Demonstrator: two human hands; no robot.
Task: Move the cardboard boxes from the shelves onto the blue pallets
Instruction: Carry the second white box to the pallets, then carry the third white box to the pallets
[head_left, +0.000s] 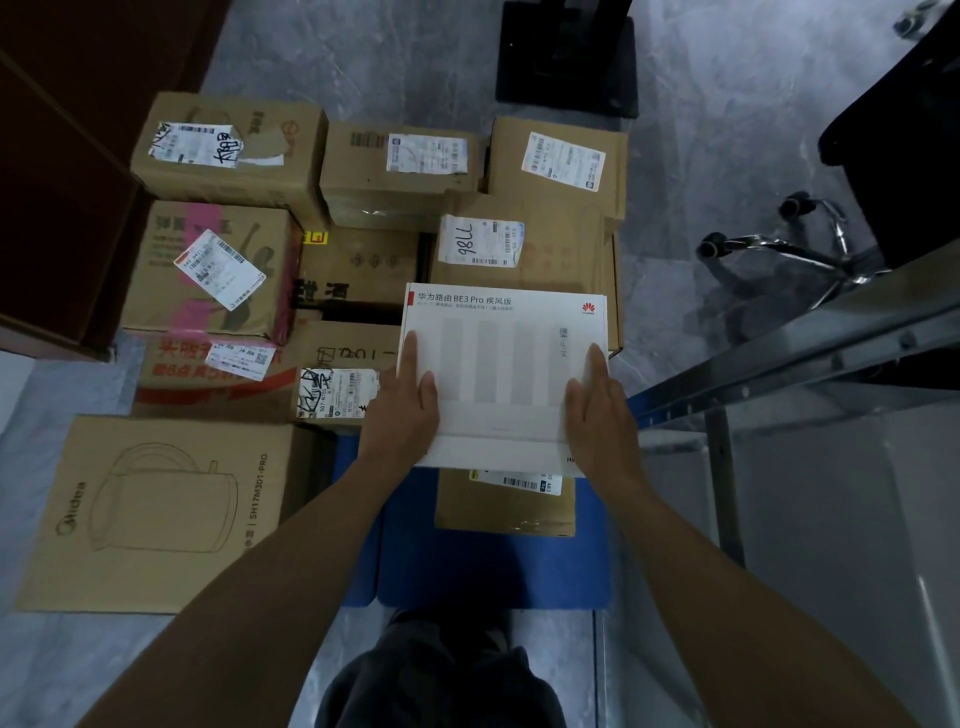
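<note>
A flat white router box (501, 364) is held level above the blue pallet (493, 566). My left hand (402, 410) grips its left edge, thumb on top. My right hand (597, 405) grips its right edge in the same way. Under the box's near edge a small brown cardboard box (506, 506) lies on the pallet. Several labelled cardboard boxes are packed across the pallet beyond and to the left, among them one marked 98LL (519, 249) and a large kettle box (156, 514).
A metal shelf frame (779, 374) runs along the right, its upright at my right elbow. An office chair base (789, 249) stands on the grey floor at the right. A dark wooden cabinet (62, 182) closes off the left. A black stand base (566, 57) sits beyond the boxes.
</note>
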